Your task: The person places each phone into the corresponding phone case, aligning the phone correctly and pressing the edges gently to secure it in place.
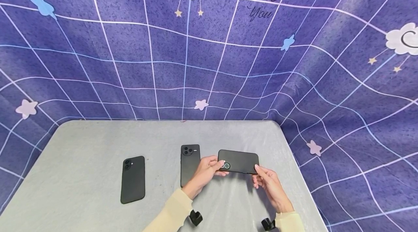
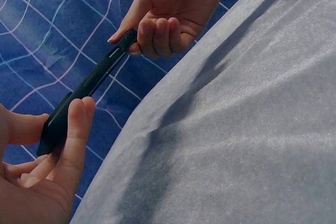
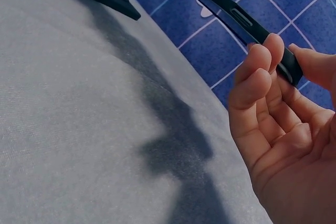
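Both hands hold a black smartphone (image 1: 241, 161) sideways above the table, its back with the camera lenses turned up in the head view. My left hand (image 1: 207, 170) pinches the camera end between thumb and fingers. At the other end, my right hand (image 1: 269, 186) grips a corner, thumb on top and fingers beneath. From the left wrist view the phone (image 2: 89, 85) appears edge-on, a slot showing in its side. Its screen side is mostly hidden. Partly behind the left hand lies a second black phone (image 1: 189, 165) with a round camera bump.
A third black phone (image 1: 133, 181) lies back up farther left on the grey cloth-covered table (image 1: 91, 145). Behind and to the right hangs a purple-blue curtain (image 1: 163, 54) with a line grid, clouds and stars. Black wrist mounts (image 1: 196, 218) sit at the sleeves.
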A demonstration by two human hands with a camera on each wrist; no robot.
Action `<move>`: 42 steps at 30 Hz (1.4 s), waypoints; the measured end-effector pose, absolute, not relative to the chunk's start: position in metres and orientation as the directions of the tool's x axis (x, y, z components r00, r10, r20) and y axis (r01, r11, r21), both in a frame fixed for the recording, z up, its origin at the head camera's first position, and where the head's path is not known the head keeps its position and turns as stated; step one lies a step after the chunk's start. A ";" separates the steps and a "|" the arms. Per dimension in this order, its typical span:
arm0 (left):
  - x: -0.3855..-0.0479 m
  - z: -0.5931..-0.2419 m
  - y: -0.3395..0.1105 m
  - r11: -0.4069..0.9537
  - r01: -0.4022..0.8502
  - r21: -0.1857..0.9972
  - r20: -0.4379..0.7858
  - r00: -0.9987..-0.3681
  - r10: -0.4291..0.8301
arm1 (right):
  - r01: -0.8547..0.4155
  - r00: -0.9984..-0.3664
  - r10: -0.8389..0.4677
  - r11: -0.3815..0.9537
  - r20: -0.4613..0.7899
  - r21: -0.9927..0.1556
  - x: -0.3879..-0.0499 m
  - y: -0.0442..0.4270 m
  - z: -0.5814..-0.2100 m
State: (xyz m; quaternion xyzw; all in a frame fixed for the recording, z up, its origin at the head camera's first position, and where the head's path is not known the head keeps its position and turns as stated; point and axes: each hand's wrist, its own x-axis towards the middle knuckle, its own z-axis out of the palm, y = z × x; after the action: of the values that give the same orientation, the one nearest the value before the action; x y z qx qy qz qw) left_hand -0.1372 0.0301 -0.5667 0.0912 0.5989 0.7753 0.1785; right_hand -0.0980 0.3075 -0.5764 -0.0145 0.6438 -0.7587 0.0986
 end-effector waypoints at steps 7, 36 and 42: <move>-0.137 -0.567 0.031 -0.221 -0.176 0.959 -0.079 -0.918 0.388 | 0.125 -0.979 -0.177 -0.159 -0.097 -0.979 -0.097 0.309 -0.577; -0.136 -0.567 0.031 -0.228 -0.187 0.956 -0.085 -0.916 0.393 | 0.115 -0.976 -0.203 -0.158 -0.082 -0.981 -0.096 0.310 -0.579; -0.135 -0.566 0.029 -0.212 -0.184 0.960 -0.087 -0.913 0.399 | 0.119 -0.972 -0.223 -0.200 -0.073 -0.972 -0.095 0.310 -0.579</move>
State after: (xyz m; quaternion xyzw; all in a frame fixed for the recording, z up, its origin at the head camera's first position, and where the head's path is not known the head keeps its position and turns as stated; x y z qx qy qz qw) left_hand -0.1346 0.0294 -0.5664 0.0897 0.5985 0.7734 0.1885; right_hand -0.0950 0.3102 -0.5788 -0.0415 0.6227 -0.7735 0.1105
